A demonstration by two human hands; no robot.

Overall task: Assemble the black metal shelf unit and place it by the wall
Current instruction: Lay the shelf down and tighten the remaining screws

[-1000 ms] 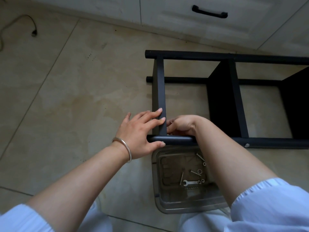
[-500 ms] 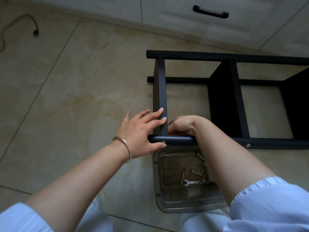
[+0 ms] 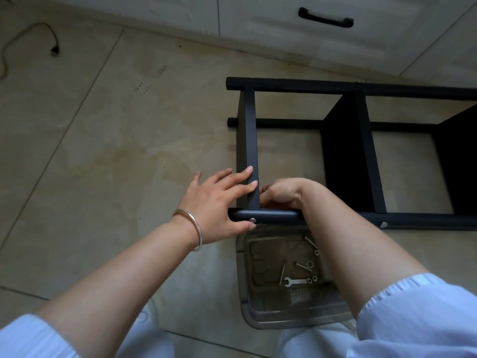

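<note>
Head view: the black metal shelf unit [image 3: 343, 156] is seen lying on its side on the tiled floor [image 3: 116, 151], close to the white cabinets [image 3: 258, 19], not yet stood by a wall. The left hand [image 3: 219, 205] is spread wide over the end panel [image 3: 249, 151], its fingers [image 3: 242, 174] laid straight across the panel edge and its thumb pressed against the near tube [image 3: 271, 215] just beside a silver bolt head [image 3: 252, 219]; the joint is probably being steadied this way. The right hand [image 3: 281, 193] is curled on the far side of those fingers, behind the panel; what is pinched there cannot be told. Below the thumb, a clear plastic tray [image 3: 247, 313] is kept within reach, holding a small spanner [image 3: 294, 281], loose bolts, washers and nuts.
</note>
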